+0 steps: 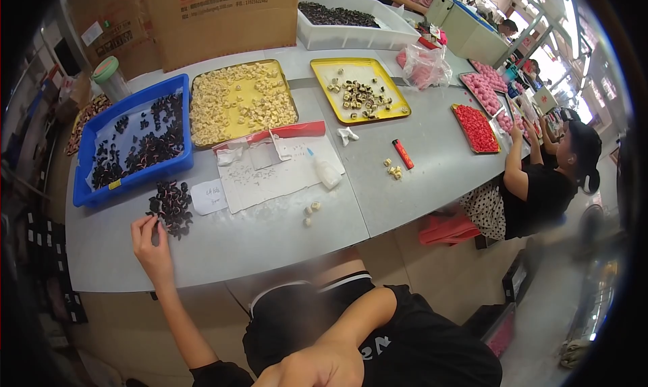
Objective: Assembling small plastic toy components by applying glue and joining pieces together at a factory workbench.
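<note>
At the left end of the table my left hand (152, 251) reaches to a loose pile of small black curved pieces (173, 208), some with pink edges. Its thumb and fingertips come together at the pile's near edge, pinching one of the pieces. My right hand (314, 368) is raised close to the camera at the lower edge, over my lap. Its knuckles are bent and the fingers curl inward, partly cut off by the frame, so anything inside is hidden. Behind the pile stands a blue tray (84, 178) with more black pieces. Right of it lies a white paper slip (209, 197).
A yellow tray (237, 114) of cream cubes and another yellow tray (388, 110) of dark-and-cream cubes stand behind flattened cardboard (260, 188). On it lies a squeeze bottle (328, 175). Nearby are a red lighter (403, 154) and loose cubes (393, 172). A co-worker (543, 195) sits at right.
</note>
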Motion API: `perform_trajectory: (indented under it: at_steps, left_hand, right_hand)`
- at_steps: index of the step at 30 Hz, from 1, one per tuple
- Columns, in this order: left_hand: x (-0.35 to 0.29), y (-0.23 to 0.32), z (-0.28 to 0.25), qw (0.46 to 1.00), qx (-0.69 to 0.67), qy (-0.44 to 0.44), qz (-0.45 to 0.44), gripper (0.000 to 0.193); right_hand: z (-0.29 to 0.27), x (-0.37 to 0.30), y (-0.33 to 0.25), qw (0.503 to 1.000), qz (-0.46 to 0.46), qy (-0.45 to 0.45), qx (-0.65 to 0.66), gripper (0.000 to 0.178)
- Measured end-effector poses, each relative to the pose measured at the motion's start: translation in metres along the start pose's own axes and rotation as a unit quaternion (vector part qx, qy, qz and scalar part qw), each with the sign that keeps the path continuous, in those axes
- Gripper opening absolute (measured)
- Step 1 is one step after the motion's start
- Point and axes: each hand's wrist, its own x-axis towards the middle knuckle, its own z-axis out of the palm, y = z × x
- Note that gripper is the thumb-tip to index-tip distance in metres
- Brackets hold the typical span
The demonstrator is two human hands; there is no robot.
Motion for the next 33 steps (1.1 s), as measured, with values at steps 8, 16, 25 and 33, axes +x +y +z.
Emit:
perform_trajectory:
  at_steps: [8,16,25,33]
  left_hand:
    - [0.002,-0.005,-0.001,1.000,-0.025,0.010,-0.014,0.014]
    - [-0.002,-0.006,-0.005,0.998,-0.042,0.047,0.002,0.018]
    - [0.000,0.008,-0.004,0.975,-0.207,0.047,-0.068,0.020]
    - [0.022,0.069,0.021,0.935,-0.346,-0.060,0.047,0.020]
  right_hand:
    - [-0.004,0.001,0.004,1.000,-0.011,-0.002,-0.007,0.017]
    - [-0.047,-0.069,-0.040,0.863,0.007,0.213,-0.458,0.010]
    - [-0.066,-0.156,-0.112,0.362,-0.004,0.400,-0.842,0.019]
    - [-0.118,-0.158,-0.119,0.196,0.131,0.370,-0.899,0.047]
